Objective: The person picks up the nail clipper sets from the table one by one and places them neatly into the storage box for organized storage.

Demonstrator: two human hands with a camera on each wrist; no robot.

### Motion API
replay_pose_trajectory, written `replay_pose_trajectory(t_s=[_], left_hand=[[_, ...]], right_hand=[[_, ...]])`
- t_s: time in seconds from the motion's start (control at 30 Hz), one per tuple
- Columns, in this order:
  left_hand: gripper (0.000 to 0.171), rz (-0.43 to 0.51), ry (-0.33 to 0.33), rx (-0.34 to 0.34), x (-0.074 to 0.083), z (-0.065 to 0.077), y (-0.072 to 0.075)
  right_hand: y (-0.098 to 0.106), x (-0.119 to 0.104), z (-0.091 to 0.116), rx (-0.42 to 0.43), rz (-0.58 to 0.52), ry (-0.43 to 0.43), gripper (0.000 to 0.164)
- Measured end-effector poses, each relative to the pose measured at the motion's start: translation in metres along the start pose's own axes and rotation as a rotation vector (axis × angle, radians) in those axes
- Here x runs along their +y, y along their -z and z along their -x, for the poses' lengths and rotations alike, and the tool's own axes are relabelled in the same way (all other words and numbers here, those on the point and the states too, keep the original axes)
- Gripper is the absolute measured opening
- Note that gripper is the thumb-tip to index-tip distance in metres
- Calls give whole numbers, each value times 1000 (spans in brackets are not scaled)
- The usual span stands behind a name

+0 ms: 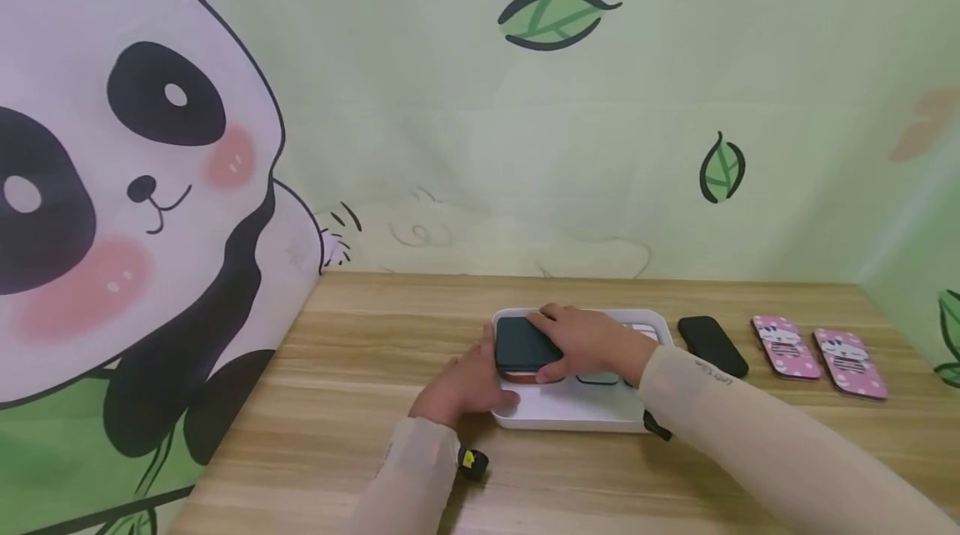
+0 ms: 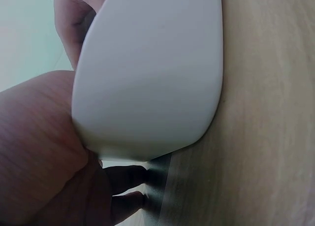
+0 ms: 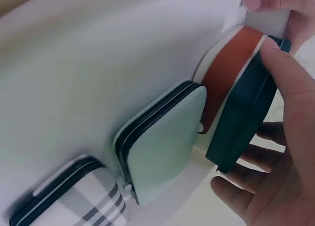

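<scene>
A white tray (image 1: 577, 414) lies on the table, holding several small cases. My left hand (image 1: 465, 385) grips the tray's front-left corner, thumb over the rim, its fingers along the left side; in the left wrist view the white wall hides part of that hand. With my right hand (image 1: 588, 343) I hold a dark teal case (image 3: 246, 103), thumb on one side and fingers on the other. It lies on or against an orange-brown and white case (image 3: 226, 73) at the tray's left end. Beside these are a mint green zip pouch (image 3: 167, 142) and a plaid zip pouch (image 3: 96, 194).
Right of the tray lies a black case (image 1: 712, 343), partly behind my right sleeve. Farther right are two pink patterned cases, one nearer (image 1: 786, 347) and one at the outer side (image 1: 851, 362). A panda-printed backdrop (image 1: 420, 102) rises behind the wooden table (image 1: 375, 335).
</scene>
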State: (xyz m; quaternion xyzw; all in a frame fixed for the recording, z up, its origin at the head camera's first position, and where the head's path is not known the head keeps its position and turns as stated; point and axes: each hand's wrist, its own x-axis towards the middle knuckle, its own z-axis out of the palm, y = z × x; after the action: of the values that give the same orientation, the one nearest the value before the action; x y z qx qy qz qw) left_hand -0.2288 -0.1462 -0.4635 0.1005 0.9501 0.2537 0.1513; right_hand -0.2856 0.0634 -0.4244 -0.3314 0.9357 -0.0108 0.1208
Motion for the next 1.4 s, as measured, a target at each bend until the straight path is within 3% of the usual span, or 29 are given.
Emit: replay_pose_trajectory(t_s=[0.57, 0.83, 1.03, 1.17, 1.4], left_hand=[[119, 14, -6, 31, -2, -2, 0], [120, 26, -10, 33, -3, -3, -2], [118, 25, 5, 30, -1, -3, -1], [118, 29, 14, 33, 0, -3, 0], [119, 24, 1, 32, -1, -4, -4]], right_hand=[[20, 24, 31, 105, 22, 8, 79], [24, 54, 51, 147, -30, 9, 62], [31, 75, 66, 192, -50, -50, 51], [33, 89, 74, 173, -64, -87, 50], [20, 121, 90, 150, -39, -130, 48]])
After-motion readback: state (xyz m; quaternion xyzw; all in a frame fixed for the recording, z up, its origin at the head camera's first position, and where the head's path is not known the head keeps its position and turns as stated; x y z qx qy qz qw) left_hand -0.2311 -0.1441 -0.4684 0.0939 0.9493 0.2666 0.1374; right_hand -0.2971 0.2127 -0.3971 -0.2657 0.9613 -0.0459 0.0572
